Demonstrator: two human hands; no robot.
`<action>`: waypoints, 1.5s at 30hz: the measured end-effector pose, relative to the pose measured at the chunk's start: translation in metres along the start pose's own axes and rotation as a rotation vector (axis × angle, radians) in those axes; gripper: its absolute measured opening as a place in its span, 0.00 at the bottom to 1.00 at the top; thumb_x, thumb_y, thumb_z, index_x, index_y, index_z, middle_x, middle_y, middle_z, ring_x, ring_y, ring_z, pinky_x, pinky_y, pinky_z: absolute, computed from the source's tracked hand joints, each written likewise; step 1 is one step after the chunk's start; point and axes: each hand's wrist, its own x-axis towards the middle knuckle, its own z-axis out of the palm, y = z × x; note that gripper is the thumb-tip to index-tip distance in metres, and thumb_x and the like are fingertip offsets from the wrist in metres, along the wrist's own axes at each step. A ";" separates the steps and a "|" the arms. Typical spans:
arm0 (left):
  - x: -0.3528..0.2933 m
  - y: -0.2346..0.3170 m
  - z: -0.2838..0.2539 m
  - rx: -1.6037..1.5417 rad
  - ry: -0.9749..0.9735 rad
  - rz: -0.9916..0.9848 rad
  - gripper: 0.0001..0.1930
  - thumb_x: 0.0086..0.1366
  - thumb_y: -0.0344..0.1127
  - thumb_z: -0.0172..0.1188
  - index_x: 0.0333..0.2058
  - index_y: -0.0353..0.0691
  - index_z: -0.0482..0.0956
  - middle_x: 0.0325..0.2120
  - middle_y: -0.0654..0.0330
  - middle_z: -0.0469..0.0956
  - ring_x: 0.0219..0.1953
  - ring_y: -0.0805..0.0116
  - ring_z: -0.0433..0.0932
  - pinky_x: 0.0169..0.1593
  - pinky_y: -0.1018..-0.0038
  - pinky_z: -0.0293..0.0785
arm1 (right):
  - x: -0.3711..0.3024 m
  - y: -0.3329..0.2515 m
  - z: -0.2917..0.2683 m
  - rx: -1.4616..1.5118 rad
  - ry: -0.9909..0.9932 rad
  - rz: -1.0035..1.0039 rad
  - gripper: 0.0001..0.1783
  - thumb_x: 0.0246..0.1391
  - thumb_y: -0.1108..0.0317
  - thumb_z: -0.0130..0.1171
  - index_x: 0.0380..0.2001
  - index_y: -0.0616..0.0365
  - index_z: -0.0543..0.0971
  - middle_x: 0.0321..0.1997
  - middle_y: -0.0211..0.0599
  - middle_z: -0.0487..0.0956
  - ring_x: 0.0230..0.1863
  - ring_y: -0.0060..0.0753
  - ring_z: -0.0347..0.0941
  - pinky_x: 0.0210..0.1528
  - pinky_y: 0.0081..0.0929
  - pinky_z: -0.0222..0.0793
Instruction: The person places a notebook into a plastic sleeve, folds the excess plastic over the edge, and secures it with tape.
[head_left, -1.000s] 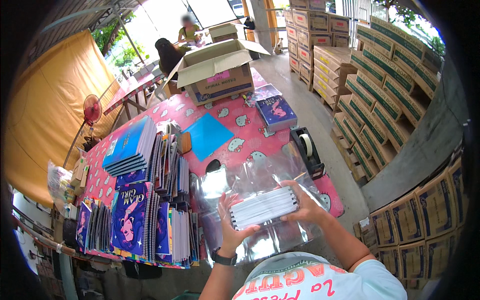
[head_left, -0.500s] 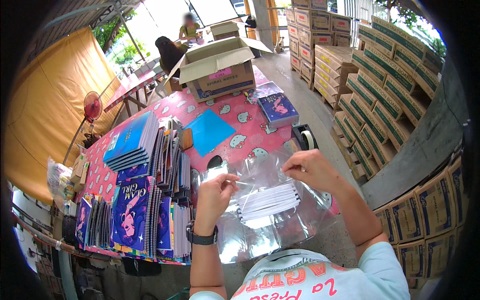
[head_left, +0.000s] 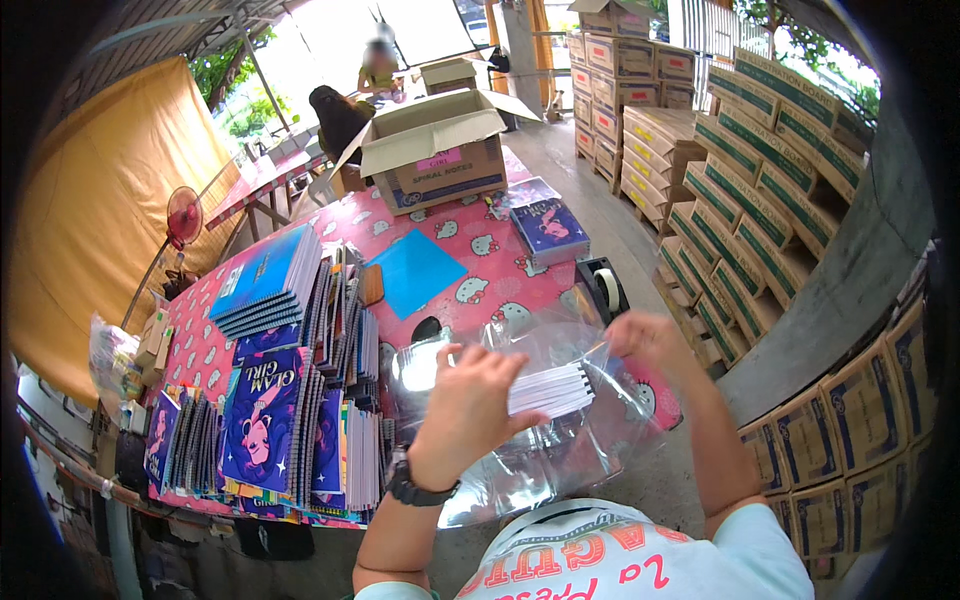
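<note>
In front of me a stack of white-paged spiral notebooks (head_left: 562, 390) lies inside a large sheet or bag of clear plastic (head_left: 520, 485). My left hand (head_left: 475, 395), with a black watch on its wrist, is over the stack's left end, fingers stretched out and apart. It hides that end, and I cannot tell whether it presses on the notebooks. My right hand (head_left: 652, 345) is closed in a pinch on the plastic's edge, to the right of the stack. Just beyond the right hand stands a black tape dispenser (head_left: 607, 288).
Stacked purple spiral notebooks (head_left: 262, 425) and blue ones (head_left: 262, 285) crowd the table's left. A blue sheet (head_left: 418, 275), another purple notebook pile (head_left: 550, 230) and an open carton (head_left: 440, 180) lie farther back. Cartons (head_left: 835, 435) stand at right; two people sit beyond.
My left hand has moved right and spread its fingers over the stack, from a pinch at the plastic's left. My right hand has shifted slightly right and down, plastic edge in its fingers.
</note>
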 end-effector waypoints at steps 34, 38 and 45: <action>-0.100 -0.035 0.067 -0.522 0.037 -0.088 0.33 0.57 0.60 0.51 0.55 0.45 0.69 0.57 0.59 0.65 0.62 0.57 0.58 0.60 0.59 0.49 | -0.024 -0.002 0.054 -0.733 -0.714 -0.405 0.42 0.30 0.63 0.67 0.56 0.25 0.68 0.71 0.30 0.46 0.71 0.45 0.37 0.60 0.71 0.36; -0.085 -0.043 0.061 -0.481 -0.207 0.005 0.32 0.55 0.59 0.55 0.56 0.51 0.69 0.59 0.63 0.63 0.64 0.57 0.54 0.63 0.53 0.44 | -0.018 -0.011 0.057 -0.833 -0.813 -0.345 0.43 0.30 0.60 0.69 0.56 0.25 0.67 0.71 0.33 0.44 0.71 0.50 0.35 0.58 0.73 0.38; -0.070 -0.029 0.056 -0.260 -0.334 0.083 0.39 0.45 0.66 0.59 0.57 0.60 0.66 0.62 0.68 0.58 0.65 0.55 0.51 0.60 0.37 0.40 | -0.002 -0.004 0.047 -0.584 -0.807 -0.364 0.40 0.35 0.55 0.68 0.57 0.39 0.68 0.68 0.37 0.55 0.69 0.45 0.44 0.62 0.59 0.44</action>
